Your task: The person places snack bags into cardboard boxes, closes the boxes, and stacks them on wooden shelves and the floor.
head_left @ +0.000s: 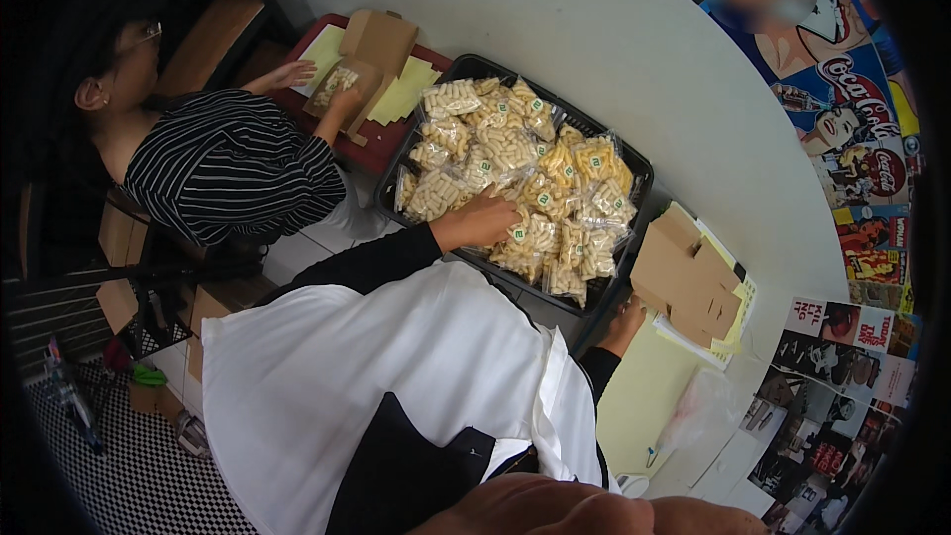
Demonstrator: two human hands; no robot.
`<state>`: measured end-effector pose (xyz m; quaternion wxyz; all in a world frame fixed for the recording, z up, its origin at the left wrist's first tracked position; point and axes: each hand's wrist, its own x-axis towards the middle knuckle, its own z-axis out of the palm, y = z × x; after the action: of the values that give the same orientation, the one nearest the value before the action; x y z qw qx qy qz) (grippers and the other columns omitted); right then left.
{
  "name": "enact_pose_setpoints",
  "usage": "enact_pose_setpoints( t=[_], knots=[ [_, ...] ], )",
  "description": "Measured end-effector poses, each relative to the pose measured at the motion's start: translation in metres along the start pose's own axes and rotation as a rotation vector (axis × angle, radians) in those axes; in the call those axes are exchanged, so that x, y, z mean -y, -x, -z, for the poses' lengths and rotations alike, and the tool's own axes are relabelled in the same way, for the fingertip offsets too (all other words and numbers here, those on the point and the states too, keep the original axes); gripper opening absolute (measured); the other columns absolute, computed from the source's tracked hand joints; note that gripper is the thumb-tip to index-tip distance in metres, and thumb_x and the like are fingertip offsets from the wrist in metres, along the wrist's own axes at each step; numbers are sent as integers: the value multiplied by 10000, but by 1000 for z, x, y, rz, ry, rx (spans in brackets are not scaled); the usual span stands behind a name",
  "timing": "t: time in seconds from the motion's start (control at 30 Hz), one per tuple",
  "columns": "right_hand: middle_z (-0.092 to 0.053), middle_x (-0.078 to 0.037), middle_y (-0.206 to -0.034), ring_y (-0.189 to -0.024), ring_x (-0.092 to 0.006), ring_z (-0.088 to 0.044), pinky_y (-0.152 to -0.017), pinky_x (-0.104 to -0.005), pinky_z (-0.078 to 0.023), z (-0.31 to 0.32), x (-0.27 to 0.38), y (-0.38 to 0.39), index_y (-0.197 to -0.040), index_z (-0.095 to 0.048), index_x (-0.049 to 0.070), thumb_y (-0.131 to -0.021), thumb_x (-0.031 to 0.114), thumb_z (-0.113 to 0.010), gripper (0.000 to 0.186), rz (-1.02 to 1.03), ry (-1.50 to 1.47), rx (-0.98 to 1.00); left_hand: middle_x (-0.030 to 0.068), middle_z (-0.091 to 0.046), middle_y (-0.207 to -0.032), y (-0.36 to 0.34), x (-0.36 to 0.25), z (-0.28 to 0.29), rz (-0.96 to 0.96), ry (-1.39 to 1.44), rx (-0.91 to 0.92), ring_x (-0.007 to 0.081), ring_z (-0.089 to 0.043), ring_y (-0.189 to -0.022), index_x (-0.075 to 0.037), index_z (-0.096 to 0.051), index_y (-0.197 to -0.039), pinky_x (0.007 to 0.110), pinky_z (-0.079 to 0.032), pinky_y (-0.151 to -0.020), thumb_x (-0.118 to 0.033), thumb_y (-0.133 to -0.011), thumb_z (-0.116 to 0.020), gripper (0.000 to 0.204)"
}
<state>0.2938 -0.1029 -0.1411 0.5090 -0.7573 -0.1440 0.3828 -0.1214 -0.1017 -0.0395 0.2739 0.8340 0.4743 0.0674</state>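
My left hand [479,222] reaches over the near edge of a black plastic tray [388,192]. Its fingers are bent onto a clear bag of pale finger-shaped snack pieces [530,236] with a round green-marked label. Similar bags fill the tray in a heap, some with yellower pieces [557,166]. My right hand [624,325] is low by the tray's right end, close to the near edge of a flat brown cardboard box blank [684,282]. Its fingers are partly hidden, so whether it grips anything does not show.
To the left, a person in a striped top [233,163] has both hands at an open cardboard box [371,59] of pale pieces on a red surface [347,152]. Yellow paper [634,391] and a clear plastic bag [698,406] lie right. A white wall [594,30] stands behind the tray.
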Motion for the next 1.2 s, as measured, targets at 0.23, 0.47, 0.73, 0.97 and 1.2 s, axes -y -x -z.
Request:
enact_pose_setpoints(
  t=[0.23,0.47,0.73,0.97,1.2],
  knots=[
    [-517,-107,-1166,-1074,-194,-487,-898,-339,-386,51,-30,48,-1240,-459,3,-882,172,-542,404,-20,57,111,101,-572,-1001,-18,-23,-25,-212,-32,44,266,-547,-1013,-80,-559,-1110,504,-316,-957,-207,-768,-625,371],
    [-583,-67,-1081,-950,-135,-553,-806,-269,-449,106,-66,110,-1185,-519,24,-875,161,-550,340,120,129,39,88,-577,-953,-55,-77,-56,-550,19,225,256,-540,-989,-69,-586,-1035,479,-309,-946,-263,-780,-636,325],
    [-620,-93,-1051,-934,-174,-591,-786,-284,-469,197,-175,212,-1148,-544,1,-858,144,-569,324,8,123,-317,79,-583,-872,-65,-176,-109,-1054,-91,591,257,-550,-913,-37,-638,-793,525,-304,-982,-247,-838,-580,222],
    [-622,-174,-1052,-966,-291,-603,-832,-333,-472,195,-287,317,-1092,-576,-8,-817,174,-601,331,-167,198,-504,138,-590,-741,-27,-260,-158,-1266,-144,843,318,-569,-770,15,-598,-663,507,-296,-1014,-256,-882,-534,354],
    [-615,-190,-1049,-964,-337,-588,-854,-374,-460,169,-361,422,-1098,-578,4,-779,230,-616,393,-468,204,-607,199,-545,-656,41,-342,-196,-1447,-118,1049,391,-530,-652,38,-533,-647,445,-430,-636,-239,-888,-531,367]
  ],
)
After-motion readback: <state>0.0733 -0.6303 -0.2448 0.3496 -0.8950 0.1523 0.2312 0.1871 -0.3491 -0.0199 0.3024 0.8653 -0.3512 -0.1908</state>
